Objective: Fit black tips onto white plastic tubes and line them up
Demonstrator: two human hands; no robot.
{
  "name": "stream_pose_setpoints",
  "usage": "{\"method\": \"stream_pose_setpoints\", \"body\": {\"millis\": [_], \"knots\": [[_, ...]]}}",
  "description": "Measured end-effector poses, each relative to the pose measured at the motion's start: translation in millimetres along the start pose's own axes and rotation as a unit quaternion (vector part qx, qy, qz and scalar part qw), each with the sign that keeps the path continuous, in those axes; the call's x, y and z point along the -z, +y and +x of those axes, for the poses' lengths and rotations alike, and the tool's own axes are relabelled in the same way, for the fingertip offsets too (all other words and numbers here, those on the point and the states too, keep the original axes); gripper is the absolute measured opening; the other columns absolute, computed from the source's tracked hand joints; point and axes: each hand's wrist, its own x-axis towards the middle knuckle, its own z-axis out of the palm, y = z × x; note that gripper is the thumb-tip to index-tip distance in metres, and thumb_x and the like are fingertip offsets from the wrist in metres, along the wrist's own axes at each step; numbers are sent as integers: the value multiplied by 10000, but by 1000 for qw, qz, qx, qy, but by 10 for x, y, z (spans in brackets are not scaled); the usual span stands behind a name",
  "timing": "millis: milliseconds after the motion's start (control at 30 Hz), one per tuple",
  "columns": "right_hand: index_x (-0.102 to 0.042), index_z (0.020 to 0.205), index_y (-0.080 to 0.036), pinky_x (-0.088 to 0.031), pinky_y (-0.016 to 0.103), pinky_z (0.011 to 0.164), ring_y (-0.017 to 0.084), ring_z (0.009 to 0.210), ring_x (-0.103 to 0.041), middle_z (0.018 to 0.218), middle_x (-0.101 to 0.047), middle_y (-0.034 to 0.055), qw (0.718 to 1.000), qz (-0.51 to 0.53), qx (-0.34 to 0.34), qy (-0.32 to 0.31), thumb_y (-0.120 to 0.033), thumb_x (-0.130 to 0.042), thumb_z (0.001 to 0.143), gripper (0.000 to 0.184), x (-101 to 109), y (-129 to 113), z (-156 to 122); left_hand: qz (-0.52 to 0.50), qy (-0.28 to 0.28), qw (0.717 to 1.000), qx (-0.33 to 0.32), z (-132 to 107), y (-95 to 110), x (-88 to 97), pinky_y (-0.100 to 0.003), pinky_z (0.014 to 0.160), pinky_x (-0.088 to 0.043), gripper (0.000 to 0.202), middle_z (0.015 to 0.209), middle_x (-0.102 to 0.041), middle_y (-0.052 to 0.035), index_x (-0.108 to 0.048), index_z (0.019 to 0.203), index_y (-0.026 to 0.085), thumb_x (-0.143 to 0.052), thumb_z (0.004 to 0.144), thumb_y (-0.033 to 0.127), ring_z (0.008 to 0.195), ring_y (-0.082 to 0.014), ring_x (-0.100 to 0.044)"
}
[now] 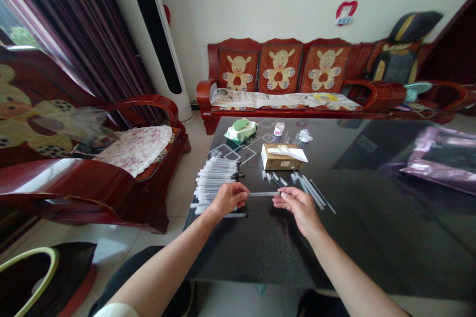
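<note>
Bare forearms [174,262] up front, then left hand [229,199] and right hand [297,207], fingertips pinched onto opposite ends of a translucent pen [263,194], nearer than the tissue box [284,163]. Pen pile [213,183]'s left of that box, loose pen parts [312,191] just in front, wipes pack [241,132] behind-left, wooden sofa [253,115] well beyond.

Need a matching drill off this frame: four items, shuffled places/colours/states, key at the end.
Column 1
1. tissue box
2. wipes pack
3. pile of pens
4. held pen

Column 2
A. spans the gap between the left hand and the right hand
B. green and white
C. many pieces massed along the left edge of the table
D. gold-brown, a white sheet on top

Pairs: 1-D, 2-B, 3-C, 4-A
</note>
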Motion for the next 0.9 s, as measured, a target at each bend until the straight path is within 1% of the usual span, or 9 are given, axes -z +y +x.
{"method": "stream_pose_setpoints", "body": {"millis": [167,267,367,467,533,667,767,833,900], "knots": [[-646,746,-115,-524,255,395,161,444,-631,588,-675,52,999,-47,-16,7,-375,-735,720,276,-26,-40,-31,3,-2,1000,0,-7,-4,13,-220,511,-474,283,618,-603,-14,-634,847,111,-634,735,371,524,-107,-575],[-634,707,-112,-462,220,312,138,378,-583,539,-648,49,998,-62,-24,14,-435,-704,741,333,-36,-44,-34,7,-3,1000,-1,-6,-21,22,-223,515,-478,288,633,-605,-18,-633,855,111,-627,742,377,529,-107,-576],[-638,789,-110,-487,235,335,148,405,-603,571,-661,58,998,-62,-29,13,-466,-652,780,357,-37,-38,-27,14,-2,1000,0,1,-44,28,-225,516,-480,283,646,-606,-20,-631,861,113,-619,746,371,533,-107,-577],[-631,883,-116,-556,271,447,166,504,-655,652,-687,62,998,-60,-29,-8,-420,-679,763,331,-30,-26,-22,27,2,1000,3,3,-60,35,-224,519,-476,272,649,-605,-19,-628,869,115,-609,749,358,538,-110,-577],[-625,891,-118,-572,276,488,165,537,-665,676,-690,56,997,-65,-28,-21,-390,-702,742,320,-23,-12,-21,39,4,999,5,-5,-56,45,-222,521,-469,264,645,-604,-17,-628,869,116,-601,752,351,541,-112,-576],[-605,783,-122,-497,209,359,124,432,-607,599,-653,27,994,-101,-31,-31,-445,-659,770,328,-12,43,-21,60,-19,998,11,-49,3,77,-209,526,-445,248,647,-620,-15,-650,883,125,-601,748,327,564,-118,-580],[-595,728,-126,-367,149,249,85,323,-519,504,-604,-6,988,-145,-42,-38,-497,-618,788,376,-20,103,-29,158,-60,986,0,-94,80,111,-193,530,-409,218,634,-631,-3,-677,892,147,-584,758,290,576,-115,-572],[-595,701,-126,-301,128,216,69,274,-470,457,-580,-17,981,-179,-53,-49,-510,-600,793,395,-39,144,-43,264,-83,961,-20,-128,126,139,-188,548,-394,186,649,-644,6,-686,871,167,-576,762,270,597,-113,-573],[-592,677,-124,-270,118,201,64,253,-450,435,-575,-14,973,-209,-68,-68,-509,-588,798,403,-66,181,-63,325,-93,941,-30,-165,155,171,-188,570,-389,145,677,-656,11,-691,830,187,-591,746,251,631,-117,-582]]}}
